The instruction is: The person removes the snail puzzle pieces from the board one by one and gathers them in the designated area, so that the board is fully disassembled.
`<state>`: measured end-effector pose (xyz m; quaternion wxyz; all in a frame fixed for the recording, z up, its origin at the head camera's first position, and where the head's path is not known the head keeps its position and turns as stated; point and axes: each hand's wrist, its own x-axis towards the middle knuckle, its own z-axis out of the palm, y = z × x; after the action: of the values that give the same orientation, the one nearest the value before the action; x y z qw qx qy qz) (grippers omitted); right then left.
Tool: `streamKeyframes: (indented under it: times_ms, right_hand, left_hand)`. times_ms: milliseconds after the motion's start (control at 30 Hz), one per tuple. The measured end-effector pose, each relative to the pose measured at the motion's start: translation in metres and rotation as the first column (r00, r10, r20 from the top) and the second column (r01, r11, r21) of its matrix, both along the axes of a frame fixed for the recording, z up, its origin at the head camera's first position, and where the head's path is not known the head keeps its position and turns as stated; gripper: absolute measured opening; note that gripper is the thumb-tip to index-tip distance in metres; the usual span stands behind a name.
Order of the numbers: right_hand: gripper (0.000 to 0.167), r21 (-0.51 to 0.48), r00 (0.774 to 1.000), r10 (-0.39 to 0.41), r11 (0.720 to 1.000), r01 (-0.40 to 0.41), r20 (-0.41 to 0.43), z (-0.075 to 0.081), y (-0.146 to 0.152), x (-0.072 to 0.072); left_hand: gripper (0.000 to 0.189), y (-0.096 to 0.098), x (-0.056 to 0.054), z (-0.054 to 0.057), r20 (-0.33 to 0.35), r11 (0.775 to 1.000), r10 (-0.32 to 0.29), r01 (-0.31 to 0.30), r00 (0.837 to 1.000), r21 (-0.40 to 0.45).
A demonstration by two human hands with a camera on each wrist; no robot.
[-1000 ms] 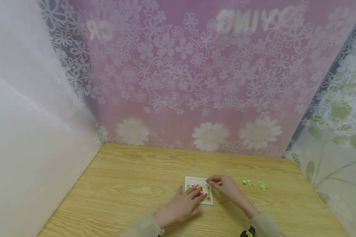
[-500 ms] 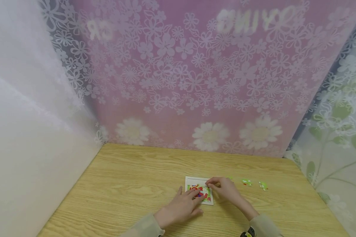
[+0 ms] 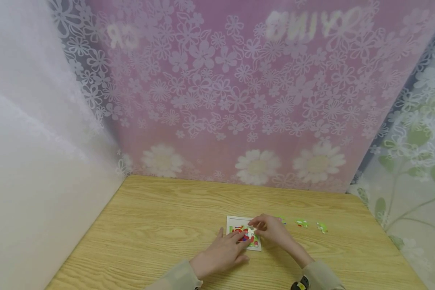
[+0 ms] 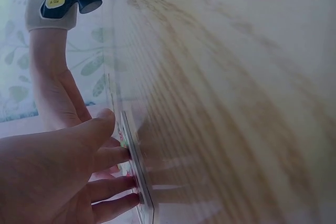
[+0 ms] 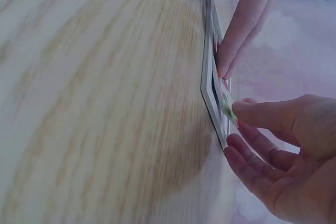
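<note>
A small jigsaw puzzle in a white frame lies flat on the wood-grain table, its picture red, green and blue. Across its lower left part rests my left hand, fingers extended and fingertips on the picture, as the left wrist view also shows. My right hand is over the frame's right side. In the right wrist view its thumb and fingers pinch a green-and-white puzzle piece, tilted at the frame's edge. From the head view, that piece is mostly hidden by the fingers.
Right of the frame lie loose green puzzle pieces: one partly behind my right hand, another farther right, and one beyond. Flowered pink fabric hangs behind the table, with pale fabric at both sides.
My right hand has shifted slightly left over the frame, its fingers changing position. A loose piece behind that hand has come into view. The left hand stays in place.
</note>
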<state>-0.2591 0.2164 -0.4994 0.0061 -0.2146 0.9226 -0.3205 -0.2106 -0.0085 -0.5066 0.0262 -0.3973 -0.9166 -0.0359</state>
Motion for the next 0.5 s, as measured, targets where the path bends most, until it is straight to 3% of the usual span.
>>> streamKeyframes:
  times_ms: [500]
  right_hand:
    - [0.027, -0.024, 1.000, -0.016, 1.000, 0.016, 0.018, 0.0007, -0.0034, 0.0008]
  left_hand:
    - [0.054, 0.0010, 0.0019, 0.0016, 0.030, 1.000, 0.011, -0.011, 0.999, 0.006]
